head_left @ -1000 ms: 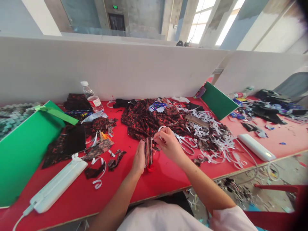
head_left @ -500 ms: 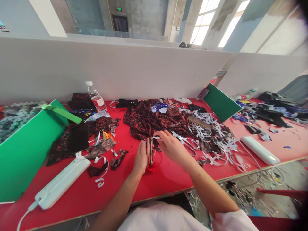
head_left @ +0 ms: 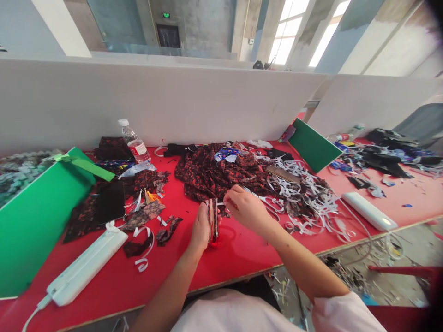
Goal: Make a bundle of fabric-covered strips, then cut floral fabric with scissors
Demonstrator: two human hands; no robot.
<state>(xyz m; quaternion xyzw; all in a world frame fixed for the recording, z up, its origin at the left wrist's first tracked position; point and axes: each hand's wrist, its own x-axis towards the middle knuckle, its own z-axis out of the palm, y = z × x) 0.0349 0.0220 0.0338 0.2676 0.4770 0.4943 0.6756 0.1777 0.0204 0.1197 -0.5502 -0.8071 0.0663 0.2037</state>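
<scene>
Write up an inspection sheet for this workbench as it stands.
Surface: red table, crowded at the back.
Job's things: folded cloth strip, upright between both hands.
Clutter: patterned cloth pile, white paper strips, scissors, water bottle, green boards.
Hands: left hand grips the strip; right hand pinches its top.
Cables: white cord from the long white device.
Surroundings: white partition.

Red table [head_left: 238, 258]; black cloth [head_left: 214, 173] with red flowers; green boards [head_left: 34, 216]; white paper strips [head_left: 311, 193]; white partition [head_left: 173, 101].
</scene>
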